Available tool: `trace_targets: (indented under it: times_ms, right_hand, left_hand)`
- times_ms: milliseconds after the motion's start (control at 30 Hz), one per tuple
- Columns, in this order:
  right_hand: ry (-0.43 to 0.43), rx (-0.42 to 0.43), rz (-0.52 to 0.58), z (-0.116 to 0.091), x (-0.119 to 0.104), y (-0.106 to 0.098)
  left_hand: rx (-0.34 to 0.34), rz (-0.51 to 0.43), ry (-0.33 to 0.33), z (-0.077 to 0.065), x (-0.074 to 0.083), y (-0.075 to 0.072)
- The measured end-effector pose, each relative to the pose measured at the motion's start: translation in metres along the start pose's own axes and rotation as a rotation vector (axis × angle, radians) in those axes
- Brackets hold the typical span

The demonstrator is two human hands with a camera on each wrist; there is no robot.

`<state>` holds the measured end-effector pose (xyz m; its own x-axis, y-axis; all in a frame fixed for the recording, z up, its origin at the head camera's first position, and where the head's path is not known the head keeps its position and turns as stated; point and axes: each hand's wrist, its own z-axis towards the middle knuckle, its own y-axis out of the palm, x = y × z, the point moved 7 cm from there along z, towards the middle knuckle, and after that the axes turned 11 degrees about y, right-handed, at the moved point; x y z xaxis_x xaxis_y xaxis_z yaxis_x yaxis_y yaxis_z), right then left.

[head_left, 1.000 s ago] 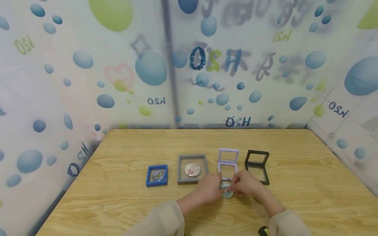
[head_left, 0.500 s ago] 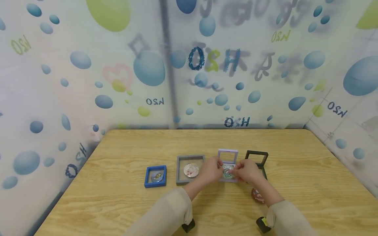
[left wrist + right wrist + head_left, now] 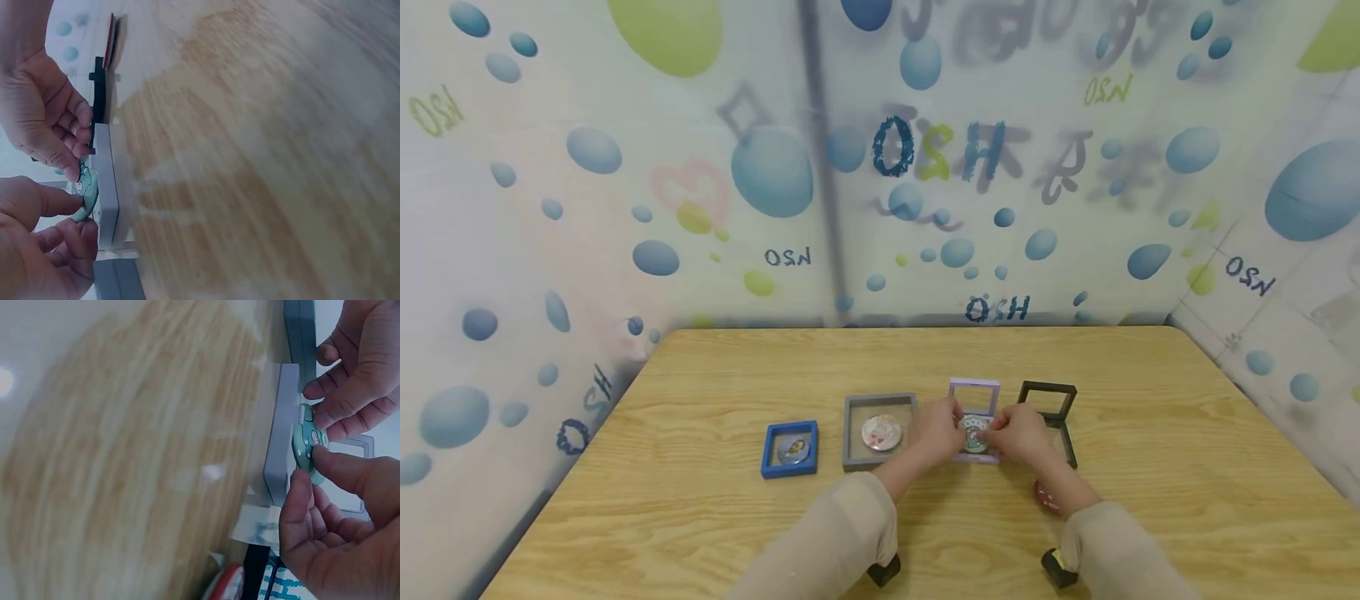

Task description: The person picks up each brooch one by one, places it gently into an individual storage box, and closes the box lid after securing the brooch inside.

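Note:
A round green pin badge [image 3: 974,435] with a cartoon print is pinched between both hands over the lower half of a lilac hinged frame [image 3: 976,457]. My left hand [image 3: 935,431] grips its left edge, and my right hand [image 3: 1024,434] grips the right edge. In the left wrist view the left thumb presses the face of the badge [image 3: 87,192]. From the right wrist, the badge [image 3: 306,445] looks tilted, close over the frame's rim [image 3: 282,434]. The frame's clear-windowed lid [image 3: 974,397] stands raised behind.
Left of the hands lie a grey frame [image 3: 848,433] holding a pinkish badge [image 3: 881,433] and a blue frame [image 3: 766,461] with another badge. A black frame [image 3: 1049,387] stands open at the right. Under the right forearm lies a red badge [image 3: 1047,497].
Both hands have moved the green badge forward from the table in front of the lilac frame to over its lower half. The red badge has come into view from behind the right arm.

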<state>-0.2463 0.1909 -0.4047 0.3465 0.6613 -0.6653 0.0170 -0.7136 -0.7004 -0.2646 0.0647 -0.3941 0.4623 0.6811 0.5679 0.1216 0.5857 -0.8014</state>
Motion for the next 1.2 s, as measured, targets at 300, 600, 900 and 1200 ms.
trace_targets:
  times_ms: [300, 600, 900, 1200]
  right_hand:
    - [-0.033, 0.027, -0.047, 0.0009, -0.0035, 0.0044]
    - [-0.084, 0.043, -0.06, -0.0025, -0.007, 0.0047]
    - [-0.085, 0.046, -0.067, -0.0025, -0.0072, 0.0048]
    - [-0.081, 0.046, -0.124, -0.0041, -0.0072, 0.0042]
  left_hand:
    - [-0.054, 0.102, -0.026, 0.0009, -0.0022, 0.0057]
    - [-0.073, 0.219, 0.024, 0.0005, 0.0032, 0.0068]
    - [-0.084, 0.299, 0.037, -0.0025, 0.0068, 0.009]
    - [-0.106, 0.121, 0.076, -0.0015, 0.0033, 0.0083]
